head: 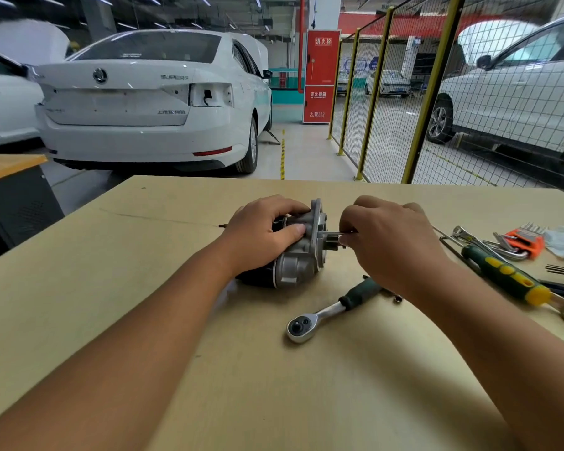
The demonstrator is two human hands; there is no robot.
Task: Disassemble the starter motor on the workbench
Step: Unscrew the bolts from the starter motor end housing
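On the workbench [111, 304], the starter motor [298, 249] lies sideways, nose rightward, left hand [261, 234] gripping it.

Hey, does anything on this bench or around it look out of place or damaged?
On the workbench nothing stands out. Behind it, the white sedan is missing its right tail lamp: an open cavity with a loose wire shows.

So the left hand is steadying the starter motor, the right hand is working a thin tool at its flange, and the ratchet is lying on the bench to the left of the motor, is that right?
Not quite. The head view shows the ratchet lying in front of the starter motor and slightly to its right, below the right hand. The rest holds: the left hand steadies the motor while the right works a thin tool at the flange.
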